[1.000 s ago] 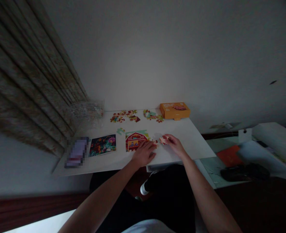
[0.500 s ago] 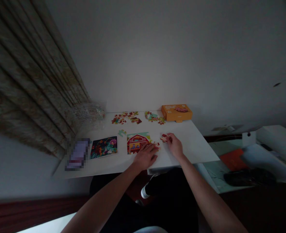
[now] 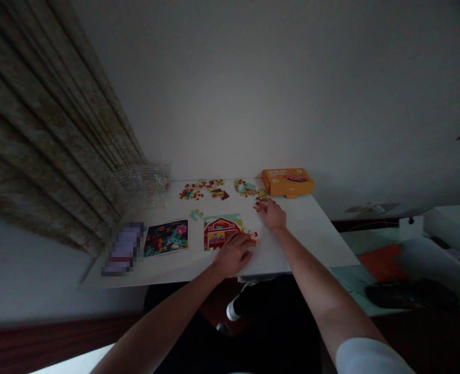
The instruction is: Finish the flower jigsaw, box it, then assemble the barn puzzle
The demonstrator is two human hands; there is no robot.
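Note:
A partly assembled barn jigsaw puzzle (image 3: 222, 224) lies near the front middle of the white table. My left hand (image 3: 233, 253) rests flat across its lower right part, fingers stretched out and covering some of it. Farther back and to the right, my right hand (image 3: 272, 214) has its fingers pinched on a red puzzle piece (image 3: 257, 206), partly hidden by the fingertips. Just beyond it lies a pile of loose puzzle pieces (image 3: 246, 188), with a second pile (image 3: 193, 192) to the left. A pale green piece (image 3: 196, 214) lies by the barn's upper left corner.
An orange puzzle box (image 3: 290, 183) stands at the back right of the table (image 3: 311, 239). To the left are a dark picture card (image 3: 166, 238), a blurred-out phone (image 3: 123, 249) and clear bubble wrap (image 3: 142, 184) beside the curtain (image 3: 58, 104). A lower surface with clutter is at right.
My right hand has moved away from me and slightly left with the red piece, up to the loose pieces. The left hand has stayed on the puzzle.

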